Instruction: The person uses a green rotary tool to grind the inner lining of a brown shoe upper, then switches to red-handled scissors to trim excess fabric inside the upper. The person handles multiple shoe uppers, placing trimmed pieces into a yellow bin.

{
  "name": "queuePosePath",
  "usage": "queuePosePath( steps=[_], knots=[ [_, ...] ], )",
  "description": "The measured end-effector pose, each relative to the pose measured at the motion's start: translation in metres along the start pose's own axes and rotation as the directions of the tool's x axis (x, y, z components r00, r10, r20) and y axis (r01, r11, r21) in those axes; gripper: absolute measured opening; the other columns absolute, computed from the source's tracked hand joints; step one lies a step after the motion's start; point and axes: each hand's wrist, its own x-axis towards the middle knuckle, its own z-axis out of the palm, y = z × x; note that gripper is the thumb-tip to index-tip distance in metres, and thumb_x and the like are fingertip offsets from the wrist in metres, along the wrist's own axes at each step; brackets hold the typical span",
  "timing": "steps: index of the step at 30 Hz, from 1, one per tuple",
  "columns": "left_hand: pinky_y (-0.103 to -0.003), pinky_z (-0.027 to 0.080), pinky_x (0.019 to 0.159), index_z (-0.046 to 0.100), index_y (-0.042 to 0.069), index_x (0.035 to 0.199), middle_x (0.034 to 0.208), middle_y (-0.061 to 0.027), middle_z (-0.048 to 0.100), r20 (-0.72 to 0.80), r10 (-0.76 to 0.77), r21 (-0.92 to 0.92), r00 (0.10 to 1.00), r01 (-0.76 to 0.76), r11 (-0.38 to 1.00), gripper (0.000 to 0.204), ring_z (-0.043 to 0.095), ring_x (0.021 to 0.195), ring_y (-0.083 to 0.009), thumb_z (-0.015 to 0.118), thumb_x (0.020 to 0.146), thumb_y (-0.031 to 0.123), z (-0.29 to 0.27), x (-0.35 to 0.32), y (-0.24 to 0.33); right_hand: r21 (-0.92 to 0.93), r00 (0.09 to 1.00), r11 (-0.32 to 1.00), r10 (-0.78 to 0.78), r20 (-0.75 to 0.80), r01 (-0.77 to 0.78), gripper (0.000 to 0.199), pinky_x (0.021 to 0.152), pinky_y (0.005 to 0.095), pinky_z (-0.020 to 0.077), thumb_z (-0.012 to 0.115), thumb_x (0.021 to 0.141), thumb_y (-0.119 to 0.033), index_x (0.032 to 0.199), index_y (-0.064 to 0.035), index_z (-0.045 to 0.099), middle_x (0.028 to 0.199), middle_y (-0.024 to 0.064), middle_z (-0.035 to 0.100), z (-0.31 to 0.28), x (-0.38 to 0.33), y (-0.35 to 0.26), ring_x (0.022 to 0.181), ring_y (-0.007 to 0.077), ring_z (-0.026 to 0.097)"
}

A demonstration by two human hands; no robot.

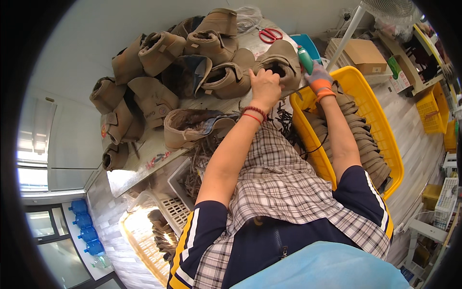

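Grey and scuffed, the table (144,159) runs from the lower left up toward the far wall, and most of its top is taken by a heap of tan boots (163,72), piled on their sides and on each other. Just right of the table sits a yellow crate (380,130), filled with a long overlapping row of tan boot parts (365,144). Below the table edge, a white basket (175,204) holds dark trimmings, and a second yellow crate (139,241) stands lower left of it. A checked apron (279,188) covers the person's lap between the two arms.

One boot (279,60) lies at the near right edge of the heap, its opening turned toward the person. The left hand (264,86) is closed over the rim of that opening, fingers curled in and gripping the upper; beaded bracelets circle the wrist. The right hand (317,79), in a grey glove with an orange cuff, is wrapped tight round a green-handled tool (304,59), which stands upright just beside the boot's right side. Whether its tip touches the boot cannot be made out, as the hand hides it. A black cord (315,144) runs along the right forearm over the crate rim.

Further back on the table lie red scissors (270,34), well apart from both hands, with a blue tray (308,44) just right of them.
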Motion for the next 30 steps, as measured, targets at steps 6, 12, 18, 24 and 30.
queuePosePath(
  steps=[6, 12, 18, 24, 30],
  knots=[
    [-0.029, 0.047, 0.076, 0.065, 0.004, 0.092, 0.092, -0.0025, 0.066, -0.205, -0.510, -0.932, 0.835, -0.007, 0.363, 0.015, 0.061, 0.085, -0.0203, 0.069, 0.079, 0.008, -0.052, 0.004, -0.018, 0.007, 1.000, 1.000, -0.005, 0.005, 0.005, 0.068, 0.087, 0.0398, 0.0481, 0.065, 0.078, -0.040, 0.132, -0.0068, 0.041, 0.114, 0.0153, 0.059, -0.003, 0.001, -0.011, 0.103, 0.0296, 0.058],
    [-0.045, 0.052, 0.082, 0.054, 0.003, 0.117, 0.112, -0.0090, 0.060, -0.123, -0.629, -0.963, 0.768, -0.246, -0.112, 0.030, 0.060, 0.100, -0.0250, 0.059, 0.089, 0.012, -0.156, -0.056, -0.045, 0.065, 0.996, 0.996, 0.055, 0.076, -0.060, 0.065, 0.085, 0.0392, 0.0493, 0.067, 0.076, -0.035, 0.131, -0.0075, 0.044, 0.110, 0.0175, 0.062, -0.017, 0.003, -0.029, 0.101, 0.0289, 0.061],
    [-0.059, 0.027, 0.105, 0.045, 0.007, 0.131, 0.135, -0.0102, 0.046, 0.010, -0.617, -0.871, 0.787, -0.297, -0.393, 0.041, 0.039, 0.127, -0.0318, 0.053, 0.092, 0.018, -0.186, -0.146, -0.059, 0.751, 0.979, 0.635, 0.045, 0.198, -0.181, 0.067, 0.074, 0.0320, 0.0506, 0.073, 0.072, -0.027, 0.130, -0.0054, 0.048, 0.102, 0.0139, 0.064, 0.023, 0.017, 0.050, 0.084, 0.0211, 0.064],
    [-0.057, 0.025, 0.107, 0.042, 0.010, 0.134, 0.140, -0.0072, 0.041, 0.039, -0.627, -0.905, 0.778, -0.238, -0.352, 0.046, 0.037, 0.129, -0.0285, 0.054, 0.091, 0.022, -0.190, -0.214, -0.067, 0.807, 0.930, 0.479, 0.290, 0.228, -0.347, 0.054, 0.062, 0.0256, 0.0488, 0.075, 0.072, -0.012, 0.121, 0.0002, 0.056, 0.088, 0.0079, 0.065, 0.013, 0.002, 0.068, 0.075, 0.0129, 0.060],
    [-0.048, 0.035, 0.099, 0.051, 0.007, 0.121, 0.118, -0.0099, 0.053, 0.103, -0.670, -0.851, 0.735, -0.284, -0.443, 0.036, 0.048, 0.109, -0.0262, 0.055, 0.091, 0.026, -0.190, -0.261, -0.070, 0.984, 0.890, -0.064, 0.420, 0.179, -0.168, 0.027, 0.058, 0.0303, 0.0467, 0.070, 0.076, -0.009, 0.100, 0.0003, 0.062, 0.079, 0.0054, 0.062, 0.065, -0.043, 0.169, 0.070, 0.0151, 0.059]
  ],
)
